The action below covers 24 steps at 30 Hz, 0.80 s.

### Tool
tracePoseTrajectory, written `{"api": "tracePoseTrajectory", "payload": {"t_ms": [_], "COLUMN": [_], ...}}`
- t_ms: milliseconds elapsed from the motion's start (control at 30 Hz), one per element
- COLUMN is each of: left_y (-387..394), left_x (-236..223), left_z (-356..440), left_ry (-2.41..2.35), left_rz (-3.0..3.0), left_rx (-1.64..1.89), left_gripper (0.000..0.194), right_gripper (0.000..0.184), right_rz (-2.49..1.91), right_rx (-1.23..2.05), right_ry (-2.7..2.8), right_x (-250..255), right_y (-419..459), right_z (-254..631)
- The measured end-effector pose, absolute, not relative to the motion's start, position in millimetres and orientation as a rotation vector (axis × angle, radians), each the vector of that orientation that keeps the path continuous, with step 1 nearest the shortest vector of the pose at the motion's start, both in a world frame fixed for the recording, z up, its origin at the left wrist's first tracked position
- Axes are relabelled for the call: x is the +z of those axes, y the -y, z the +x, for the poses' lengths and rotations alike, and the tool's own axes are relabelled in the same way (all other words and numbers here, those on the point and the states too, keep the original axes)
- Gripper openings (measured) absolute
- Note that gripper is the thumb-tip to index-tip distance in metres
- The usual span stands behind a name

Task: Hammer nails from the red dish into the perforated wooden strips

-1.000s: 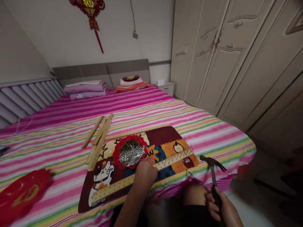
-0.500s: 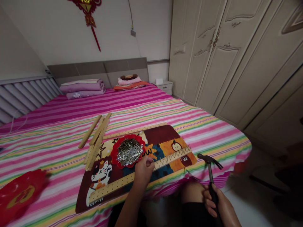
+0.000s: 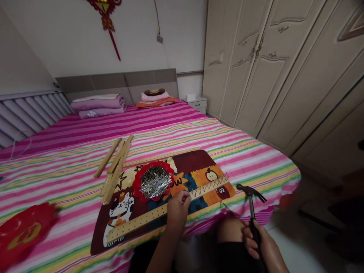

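My left hand (image 3: 178, 207) is over the near wooden strip (image 3: 136, 223), fingers pinched together at its surface; whatever is between the fingertips is too small to make out. Dark holes dot the strip's left part, while a row of nails (image 3: 210, 185) stands up from its right part. Just behind this hand, a red scalloped dish (image 3: 137, 186) holds a heap of loose nails (image 3: 156, 181). My right hand (image 3: 263, 244) grips the black handle of a claw hammer (image 3: 251, 201), whose head is up beside the mat's right edge, apart from the strip.
Under the strip lies a cartoon-patterned mat (image 3: 98, 237) on the striped bed (image 3: 71, 189). Another dotted strip (image 3: 162, 156) runs along its far edge. Several wooden strips (image 3: 116, 163) are piled at left, and a red tray (image 3: 27, 235) sits farther left. Wardrobes (image 3: 250, 64) stand at right.
My left hand has shifted a little to the right along the strip, closer to the standing nails. My right hand and the hammer have stayed nearly still.
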<state>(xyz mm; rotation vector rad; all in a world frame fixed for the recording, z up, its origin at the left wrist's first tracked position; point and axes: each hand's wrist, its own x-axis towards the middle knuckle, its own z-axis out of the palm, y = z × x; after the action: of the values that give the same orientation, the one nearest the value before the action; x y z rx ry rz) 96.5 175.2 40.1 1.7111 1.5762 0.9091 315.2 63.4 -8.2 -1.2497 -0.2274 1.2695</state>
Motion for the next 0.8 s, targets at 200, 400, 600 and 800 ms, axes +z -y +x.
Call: {"api": "tracePoseTrajectory", "payload": {"t_ms": [200,400,600,800], "left_y": [-170,-168,-168,-167], "left_x": [39,34,33,30], "left_z": [103,106,106,108], "left_ry": [-1.660,-1.665,-1.692,-1.690], "left_rz": [1.837,1.880,1.931,1.970], "left_rx": [0.912,0.950,0.933,0.972], "left_gripper": [0.013,0.013,0.014,0.014], "right_gripper": [0.037,0.033,0.030,0.027], "right_rz": [-1.299,-1.342,-1.477,-1.431], "right_rx": [1.163,1.089,1.079,0.982], "right_ry": [0.271,0.401,1.112,1.009], "right_x": [-5,28,55,63], "right_y": [-59,-45,-50,-43], "right_z": [308,289,284,270]}}
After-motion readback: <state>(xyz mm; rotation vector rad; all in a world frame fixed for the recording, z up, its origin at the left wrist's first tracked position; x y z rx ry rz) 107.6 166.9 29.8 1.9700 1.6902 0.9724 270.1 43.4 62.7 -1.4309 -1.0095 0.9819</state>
